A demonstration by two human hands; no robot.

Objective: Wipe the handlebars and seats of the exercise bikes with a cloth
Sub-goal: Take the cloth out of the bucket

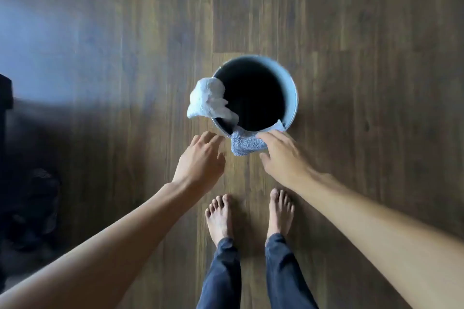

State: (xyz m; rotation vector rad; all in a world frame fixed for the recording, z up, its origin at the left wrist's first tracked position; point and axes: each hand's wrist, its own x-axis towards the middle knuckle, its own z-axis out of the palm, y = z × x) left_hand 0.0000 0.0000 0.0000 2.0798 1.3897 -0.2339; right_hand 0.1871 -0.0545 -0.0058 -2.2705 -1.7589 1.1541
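Observation:
A grey metal bucket (291,90) with a dark inside stands on the wooden floor ahead of my bare feet. A white cloth (207,100) hangs over its left rim. A grey-blue cloth (244,144) is draped over the near rim. My right hand (281,155) reaches down with its fingertips touching the right side of the grey-blue cloth, fingers spread and fairly straight. My left hand (200,158) hovers just left of that cloth, close to the bucket's near wall, fingers relaxed and holding nothing. No exercise bike is clearly visible.
Wooden floorboards (364,32) surround the bucket. A dark object (5,93) and dark shapes (32,208) sit at the left edge. My feet (248,216) stand just behind the bucket.

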